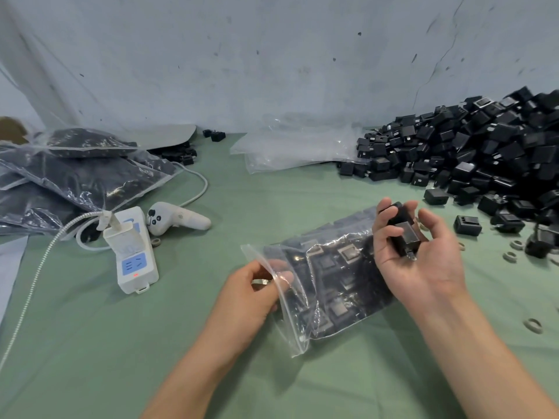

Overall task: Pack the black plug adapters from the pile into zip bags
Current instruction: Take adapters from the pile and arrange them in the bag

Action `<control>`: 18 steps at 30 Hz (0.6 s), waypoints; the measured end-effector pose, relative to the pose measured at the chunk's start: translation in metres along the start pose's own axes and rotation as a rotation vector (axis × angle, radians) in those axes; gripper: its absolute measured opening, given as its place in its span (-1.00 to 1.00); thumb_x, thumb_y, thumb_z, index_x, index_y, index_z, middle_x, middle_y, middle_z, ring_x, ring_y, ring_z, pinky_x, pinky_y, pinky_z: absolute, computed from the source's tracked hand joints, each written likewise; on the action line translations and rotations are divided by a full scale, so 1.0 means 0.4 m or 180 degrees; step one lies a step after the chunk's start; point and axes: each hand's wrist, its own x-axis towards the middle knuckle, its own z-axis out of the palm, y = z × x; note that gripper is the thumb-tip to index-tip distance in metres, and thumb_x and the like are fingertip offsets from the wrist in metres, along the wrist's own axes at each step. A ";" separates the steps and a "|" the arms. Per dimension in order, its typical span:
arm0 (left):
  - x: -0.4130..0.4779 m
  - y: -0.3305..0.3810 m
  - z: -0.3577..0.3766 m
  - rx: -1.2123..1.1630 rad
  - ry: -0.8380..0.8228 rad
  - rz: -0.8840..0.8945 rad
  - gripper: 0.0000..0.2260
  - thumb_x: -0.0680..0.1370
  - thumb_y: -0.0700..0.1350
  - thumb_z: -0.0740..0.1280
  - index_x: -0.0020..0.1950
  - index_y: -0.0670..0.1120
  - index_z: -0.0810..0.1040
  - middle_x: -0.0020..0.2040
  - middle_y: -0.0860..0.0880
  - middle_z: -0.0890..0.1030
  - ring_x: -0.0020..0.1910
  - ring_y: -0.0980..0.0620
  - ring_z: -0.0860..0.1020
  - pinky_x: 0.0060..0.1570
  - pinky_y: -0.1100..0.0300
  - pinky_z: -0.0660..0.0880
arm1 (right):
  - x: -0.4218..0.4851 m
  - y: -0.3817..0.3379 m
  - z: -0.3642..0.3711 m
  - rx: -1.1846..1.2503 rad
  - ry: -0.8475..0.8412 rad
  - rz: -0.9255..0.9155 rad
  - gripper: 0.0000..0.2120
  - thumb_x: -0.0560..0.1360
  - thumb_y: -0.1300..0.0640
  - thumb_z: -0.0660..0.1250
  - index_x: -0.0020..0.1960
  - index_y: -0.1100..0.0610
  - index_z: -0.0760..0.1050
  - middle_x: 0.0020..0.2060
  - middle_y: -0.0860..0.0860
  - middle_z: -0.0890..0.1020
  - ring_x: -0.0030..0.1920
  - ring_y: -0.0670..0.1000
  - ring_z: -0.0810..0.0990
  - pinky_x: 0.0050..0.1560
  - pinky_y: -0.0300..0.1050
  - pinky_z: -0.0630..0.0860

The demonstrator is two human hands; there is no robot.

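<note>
A clear zip bag (326,285) partly filled with black plug adapters lies on the green table cover in front of me. My left hand (257,288) pinches the bag's open mouth at its left end. My right hand (423,252) hovers over the bag's right end, palm up, fingers curled round a couple of black plug adapters (403,234). The big pile of loose black adapters (484,155) is heaped at the far right against the wall.
Filled zip bags (75,173) are stacked at the far left. A white power strip (133,252) with a cable and a white controller (175,220) lie left of centre. Empty clear bags (290,149) lie at the back. Small rings (532,325) are scattered at the right.
</note>
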 end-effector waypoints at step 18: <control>0.002 0.011 0.017 -0.0858 0.0142 -0.0380 -0.85 0.64 -0.18 0.28 0.09 -0.27 0.49 -0.04 -0.08 0.73 -0.19 0.07 0.67 -0.20 0.26 0.62 | -0.002 -0.001 -0.001 -0.0020 -0.0001 -0.0001 -0.84 0.58 0.11 0.26 -0.08 0.13 0.59 0.03 0.14 0.66 -0.22 0.02 0.65 -0.40 -0.26 0.52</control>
